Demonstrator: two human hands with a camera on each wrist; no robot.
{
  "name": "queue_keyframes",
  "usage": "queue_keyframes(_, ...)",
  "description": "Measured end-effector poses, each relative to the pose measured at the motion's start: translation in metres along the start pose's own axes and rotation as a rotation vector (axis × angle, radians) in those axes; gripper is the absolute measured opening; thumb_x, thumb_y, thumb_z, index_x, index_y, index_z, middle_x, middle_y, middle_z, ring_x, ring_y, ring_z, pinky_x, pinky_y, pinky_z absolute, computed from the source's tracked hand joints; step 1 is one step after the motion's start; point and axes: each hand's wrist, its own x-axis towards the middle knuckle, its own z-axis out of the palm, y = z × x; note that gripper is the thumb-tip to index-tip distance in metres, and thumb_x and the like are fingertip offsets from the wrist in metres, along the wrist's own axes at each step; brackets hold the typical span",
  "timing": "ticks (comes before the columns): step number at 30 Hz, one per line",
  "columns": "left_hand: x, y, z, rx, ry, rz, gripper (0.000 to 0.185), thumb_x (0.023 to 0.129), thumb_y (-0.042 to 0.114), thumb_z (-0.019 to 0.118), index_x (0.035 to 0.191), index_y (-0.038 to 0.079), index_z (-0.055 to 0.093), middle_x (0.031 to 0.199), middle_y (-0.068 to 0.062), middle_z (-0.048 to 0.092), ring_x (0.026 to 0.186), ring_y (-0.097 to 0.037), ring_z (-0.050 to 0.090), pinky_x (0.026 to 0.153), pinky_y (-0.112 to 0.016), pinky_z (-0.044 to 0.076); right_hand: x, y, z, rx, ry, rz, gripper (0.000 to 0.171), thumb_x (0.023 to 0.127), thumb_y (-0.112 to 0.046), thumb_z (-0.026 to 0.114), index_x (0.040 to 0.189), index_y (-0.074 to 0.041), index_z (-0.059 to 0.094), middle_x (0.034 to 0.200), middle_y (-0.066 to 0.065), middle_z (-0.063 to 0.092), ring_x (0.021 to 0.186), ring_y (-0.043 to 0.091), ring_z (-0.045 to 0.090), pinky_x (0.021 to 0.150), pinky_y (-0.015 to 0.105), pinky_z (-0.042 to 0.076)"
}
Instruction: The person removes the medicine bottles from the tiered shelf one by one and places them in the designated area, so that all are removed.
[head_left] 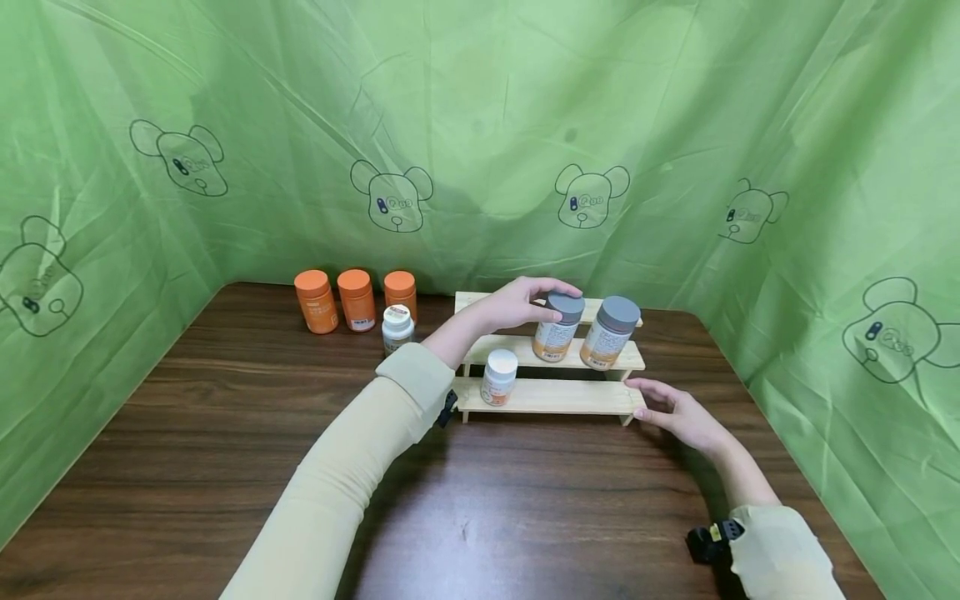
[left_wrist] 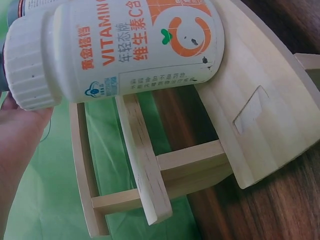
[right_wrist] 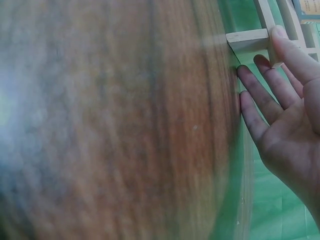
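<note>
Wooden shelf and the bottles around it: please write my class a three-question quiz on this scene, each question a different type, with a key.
1. Count: how many orange jars stand on the table?

2. Choose: on which tier of the wooden shelf does the white-capped bottle stand?
A) top
B) middle
C) lowest

3. True or false: the left grip is on the white-capped bottle.

Key:
1. Three.
2. C.
3. False; it holds a grey-lidded jar by the lid.
</note>
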Motion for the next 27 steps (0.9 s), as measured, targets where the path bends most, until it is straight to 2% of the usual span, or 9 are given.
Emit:
queue_keyframes(9,-0.001,0.001,-0.001,0.000,0.021,-0.018,0.044,0.087,0.010,0.067,0.130,0.015,0.056,0.121,-0.004,0.062,0.109,-0.014,0.058,0.099,-0.029,0.042,0.002,0.001,0.000,0.027,-0.009,0.006,0.050,0.089,-0.026,0.066,0.135,-0.015,0.050,0.136,0.012,0.052,0.115,-0.005,0.048,0.093,0.013,0.038)
queue_keyframes(15,-0.001,0.000,-0.004,0.007,0.058,0.013,0.043,0.085,0.009,0.069,0.127,0.014,0.059,0.119,-0.003,0.062,0.108,-0.014,0.058,0.097,-0.029,0.044,0.002,0.003,-0.001,0.040,-0.015,-0.006,0.050,0.089,-0.025,0.066,0.135,-0.014,0.050,0.135,0.013,0.053,0.115,-0.005,0.049,0.092,0.012,0.038)
queue_keyframes(23,-0.009,0.008,-0.009,0.026,0.113,0.014,0.044,0.083,0.017,0.073,0.125,0.017,0.059,0.117,0.000,0.062,0.106,-0.013,0.059,0.094,-0.030,0.046,0.002,0.003,-0.001,0.027,-0.014,-0.016,0.049,0.089,-0.025,0.066,0.135,-0.014,0.050,0.134,0.012,0.054,0.115,-0.004,0.050,0.092,0.012,0.038)
queue_keyframes(27,-0.014,0.012,-0.012,0.033,0.149,0.005,0.044,0.082,0.019,0.075,0.124,0.018,0.060,0.113,0.000,0.062,0.100,-0.014,0.059,0.088,-0.029,0.049,0.001,0.003,-0.001,0.014,-0.009,-0.010,0.049,0.089,-0.025,0.066,0.135,-0.015,0.050,0.136,0.012,0.053,0.116,-0.004,0.048,0.093,0.012,0.038)
